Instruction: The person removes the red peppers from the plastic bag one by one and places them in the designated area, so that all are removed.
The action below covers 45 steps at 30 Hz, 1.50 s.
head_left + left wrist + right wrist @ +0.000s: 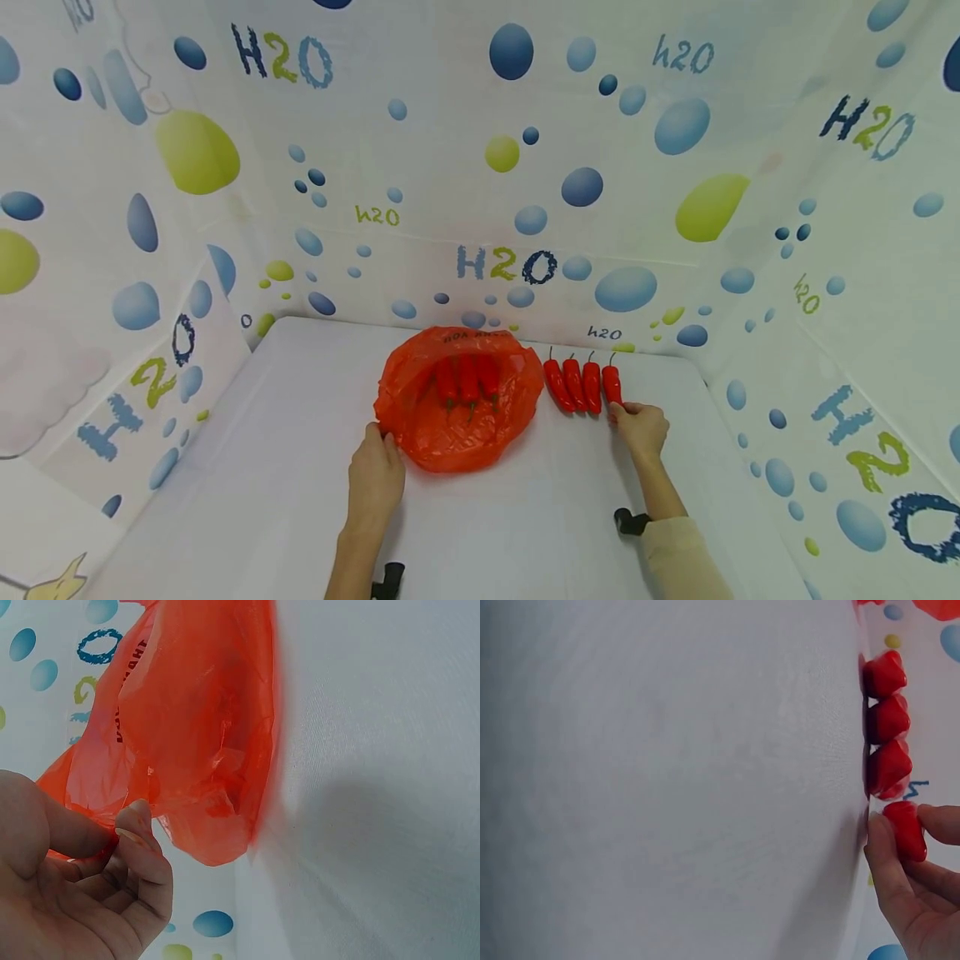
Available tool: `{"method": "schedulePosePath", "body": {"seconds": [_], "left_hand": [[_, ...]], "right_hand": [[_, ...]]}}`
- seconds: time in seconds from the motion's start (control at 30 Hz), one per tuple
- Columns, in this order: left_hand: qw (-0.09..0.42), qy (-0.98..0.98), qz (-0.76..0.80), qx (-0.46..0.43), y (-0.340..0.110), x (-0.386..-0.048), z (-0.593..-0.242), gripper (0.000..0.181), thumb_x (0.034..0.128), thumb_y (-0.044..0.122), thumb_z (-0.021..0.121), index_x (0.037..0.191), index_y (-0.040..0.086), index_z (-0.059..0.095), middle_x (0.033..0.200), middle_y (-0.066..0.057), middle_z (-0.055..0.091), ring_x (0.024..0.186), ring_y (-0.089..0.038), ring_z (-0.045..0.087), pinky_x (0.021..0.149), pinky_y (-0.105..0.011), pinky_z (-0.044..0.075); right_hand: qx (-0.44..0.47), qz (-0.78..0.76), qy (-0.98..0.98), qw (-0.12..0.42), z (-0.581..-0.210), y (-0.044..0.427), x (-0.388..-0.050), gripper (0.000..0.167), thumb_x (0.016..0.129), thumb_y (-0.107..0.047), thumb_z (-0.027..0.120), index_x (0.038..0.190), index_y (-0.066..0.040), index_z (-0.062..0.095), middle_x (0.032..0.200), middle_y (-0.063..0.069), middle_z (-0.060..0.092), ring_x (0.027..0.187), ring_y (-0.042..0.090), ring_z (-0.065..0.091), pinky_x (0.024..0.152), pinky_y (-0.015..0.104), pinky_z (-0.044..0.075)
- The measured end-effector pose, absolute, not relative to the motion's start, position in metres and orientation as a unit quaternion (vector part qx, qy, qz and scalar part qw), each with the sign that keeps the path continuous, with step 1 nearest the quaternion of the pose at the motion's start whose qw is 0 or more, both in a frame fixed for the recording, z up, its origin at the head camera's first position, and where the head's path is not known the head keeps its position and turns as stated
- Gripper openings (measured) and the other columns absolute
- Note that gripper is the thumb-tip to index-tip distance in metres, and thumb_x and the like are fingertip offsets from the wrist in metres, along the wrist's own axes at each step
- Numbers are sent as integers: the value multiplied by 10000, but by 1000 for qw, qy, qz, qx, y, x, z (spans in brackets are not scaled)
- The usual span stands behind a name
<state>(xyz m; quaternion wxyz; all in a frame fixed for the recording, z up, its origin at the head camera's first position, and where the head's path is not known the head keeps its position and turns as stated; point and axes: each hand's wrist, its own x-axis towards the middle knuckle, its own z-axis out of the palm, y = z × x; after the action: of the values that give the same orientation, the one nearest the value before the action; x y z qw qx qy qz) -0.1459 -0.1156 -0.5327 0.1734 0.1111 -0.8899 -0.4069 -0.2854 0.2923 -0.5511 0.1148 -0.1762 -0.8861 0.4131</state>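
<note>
and here we are with both hands busy over the white table (487,533). on the left, our left hand (377,473) has thumb and fingers clamped on the near left edge of the red bag (450,448), whose mouth gapes towards us. inside it we count three bagged peppers (468,380) side by side, stems pointing our way.

over to the right, our right hand (643,428) pinches the end pepper (611,380) by its lower tip, thumb on one side, fingers on the other. it sits just beside three loose peppers (573,385), a small gap between, all with stems towards the backdrop (600,208). is it off the table? we can't tell for sure, though the wrist view hints its near end is tipped up.

so we'd call this the pick-up stage of a bagging job, probably near halfway, with three in and four out. what we need next, as we judge it, is a clean lift, a carry leftwards over the loose row, and a turn end for end if it's to match the others. the thin plastic may sag, so we want that left pinch firm and the mouth wide.
</note>
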Motion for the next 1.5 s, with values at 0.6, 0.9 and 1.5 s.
{"method": "schedulePosePath", "body": {"seconds": [0.6,0.9,1.5], "left_hand": [[170,-891,-405,113,-113,-148,-533,137,1066,65,481,1086,-67,511,861,-163,599,771,-327,610,738,-497,559],[171,-890,-407,116,-112,-146,-533,144,1064,63,489,1097,-75,511,868,-172,608,774,-330,615,753,-506,569],[168,-889,-409,116,-115,-143,-530,132,1069,55,481,1103,-68,514,851,-141,596,734,-283,576,699,-435,533]], "right_hand": [[-191,383,-898,106,-559,294,-294,381,961,-272,746,1140,64,751,1041,248,754,987,396,672,817,479,568],[-184,392,-896,99,-560,296,-293,410,945,-259,759,1171,80,727,1080,262,744,964,399,704,808,444,595],[-193,401,-893,67,-543,295,-292,547,976,-381,702,1315,44,649,1239,261,677,1002,373,677,781,426,577]]}}
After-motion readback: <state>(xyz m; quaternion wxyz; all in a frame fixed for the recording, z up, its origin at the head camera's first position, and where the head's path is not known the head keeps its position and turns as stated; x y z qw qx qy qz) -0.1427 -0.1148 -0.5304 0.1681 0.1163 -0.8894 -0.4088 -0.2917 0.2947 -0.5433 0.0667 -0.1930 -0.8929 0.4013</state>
